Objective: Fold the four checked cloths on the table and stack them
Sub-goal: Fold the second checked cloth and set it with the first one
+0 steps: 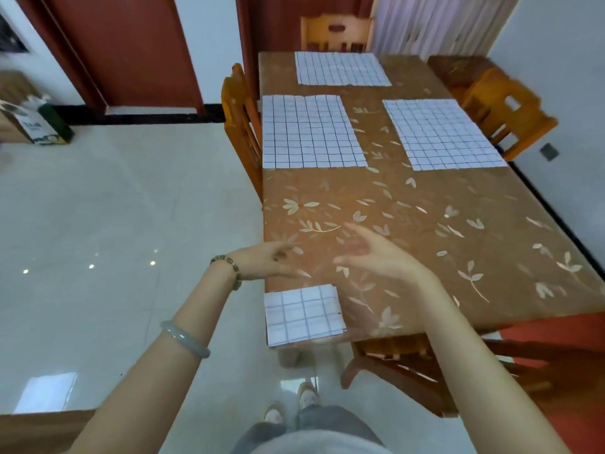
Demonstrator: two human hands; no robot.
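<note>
Three flat cloths [312,131] [442,134] [342,68] and one folded cloth [304,314].

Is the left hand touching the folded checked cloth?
Apart. Head view: brown flowered tablecloth shows between the left hand and the folded white checked cloth.

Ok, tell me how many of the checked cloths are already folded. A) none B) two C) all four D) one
D: only the folded cloth sits as a small square at the near left corner of the table, while the far cloth, left cloth and right cloth lie spread flat.
</note>
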